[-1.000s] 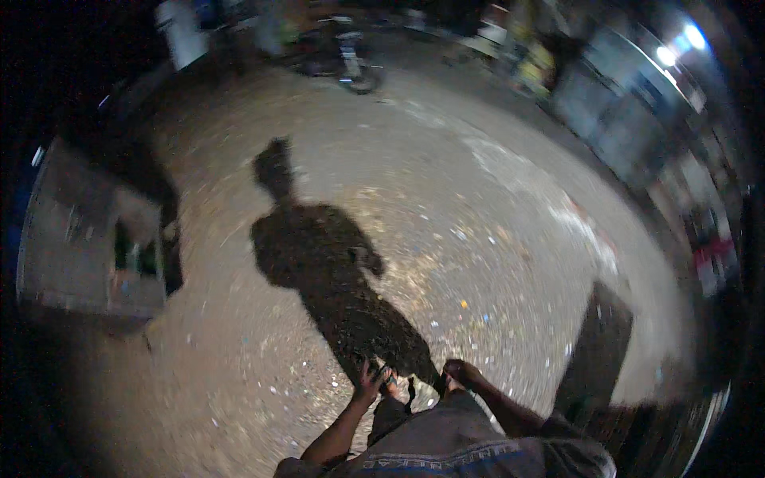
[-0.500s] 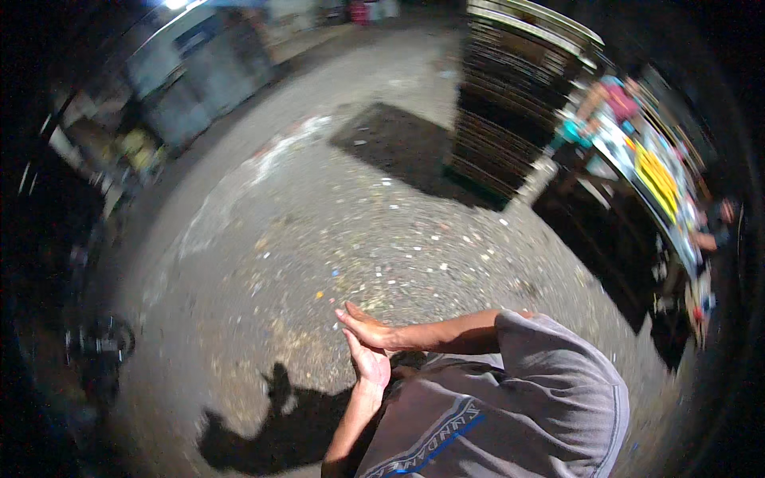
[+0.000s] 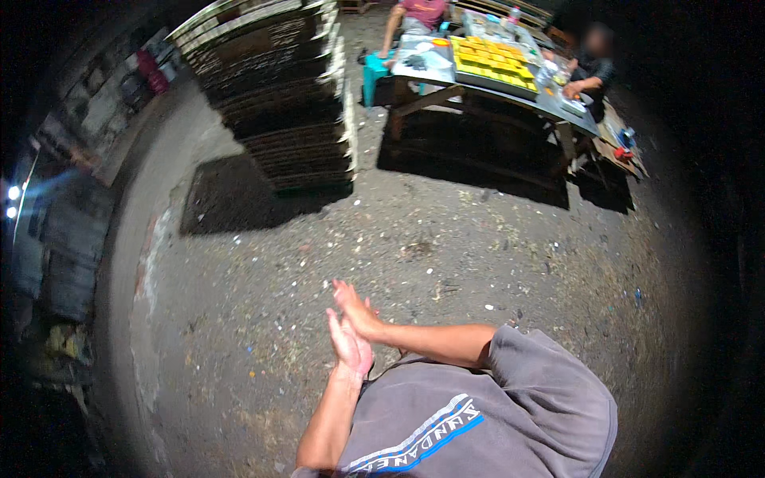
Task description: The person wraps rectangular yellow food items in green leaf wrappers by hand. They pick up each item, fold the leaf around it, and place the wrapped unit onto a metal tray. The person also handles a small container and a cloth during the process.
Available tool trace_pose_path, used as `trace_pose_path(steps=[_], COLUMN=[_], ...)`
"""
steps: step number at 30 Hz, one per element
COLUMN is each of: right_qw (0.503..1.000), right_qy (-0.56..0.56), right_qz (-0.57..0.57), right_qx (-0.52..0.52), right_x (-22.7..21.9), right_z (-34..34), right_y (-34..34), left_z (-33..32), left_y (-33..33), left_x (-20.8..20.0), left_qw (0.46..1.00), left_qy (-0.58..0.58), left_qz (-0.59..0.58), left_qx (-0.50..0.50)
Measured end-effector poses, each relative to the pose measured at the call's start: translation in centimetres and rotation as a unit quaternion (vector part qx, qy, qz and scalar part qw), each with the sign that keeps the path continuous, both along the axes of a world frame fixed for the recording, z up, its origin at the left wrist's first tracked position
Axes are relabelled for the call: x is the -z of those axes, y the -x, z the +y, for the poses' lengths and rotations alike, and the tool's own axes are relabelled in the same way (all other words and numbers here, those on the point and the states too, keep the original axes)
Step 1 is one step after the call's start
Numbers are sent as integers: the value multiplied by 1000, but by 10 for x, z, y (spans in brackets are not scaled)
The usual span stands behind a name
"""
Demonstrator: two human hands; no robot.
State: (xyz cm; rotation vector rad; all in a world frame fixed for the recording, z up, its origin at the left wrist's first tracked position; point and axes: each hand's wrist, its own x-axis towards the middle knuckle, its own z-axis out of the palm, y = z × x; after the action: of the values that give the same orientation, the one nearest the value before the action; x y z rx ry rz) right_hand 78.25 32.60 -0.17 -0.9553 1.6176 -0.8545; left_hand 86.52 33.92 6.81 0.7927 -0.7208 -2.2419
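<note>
My left hand (image 3: 349, 348) is raised in front of my body with its palm turned up and its fingers stretched out. Across it lies my right hand (image 3: 357, 314), its palm against the left and its fingers likewise straight. Nothing shows between the two palms. Below both hands is the bare ground (image 3: 263, 319), strewn with small pale scraps.
A tall slatted stack (image 3: 287, 103) stands ahead on the left. Beyond it to the right, a long table (image 3: 434, 73) carries yellow trays (image 3: 494, 64). One person (image 3: 422, 9) sits beside a teal stool (image 3: 373, 76); another person (image 3: 594, 72) works at the right end.
My view has swung right, so the stack and table now appear farther left and the table shows more fully. My hands remain pressed together, the right one slightly shifted over the left.
</note>
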Motion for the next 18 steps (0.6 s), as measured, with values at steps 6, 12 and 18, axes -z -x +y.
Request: trace_pose_path(steps=[6,12,18], right_qw=[832,876,790], right_qy=[189,243,492], right_qz=[-324,-366,365], right_qx=[410,199,32], right_x=[24,-117,-44], right_z=[32,27,-11], right_y=[140,207,302], left_z=[-5,-103,-111], left_y=[136,187,295], left_x=[-4,146,35], left_qw=[836,728,898], left_qy=[484,553,-143], left_qz=[-169,-396,-63], left_qx=[196,92,411])
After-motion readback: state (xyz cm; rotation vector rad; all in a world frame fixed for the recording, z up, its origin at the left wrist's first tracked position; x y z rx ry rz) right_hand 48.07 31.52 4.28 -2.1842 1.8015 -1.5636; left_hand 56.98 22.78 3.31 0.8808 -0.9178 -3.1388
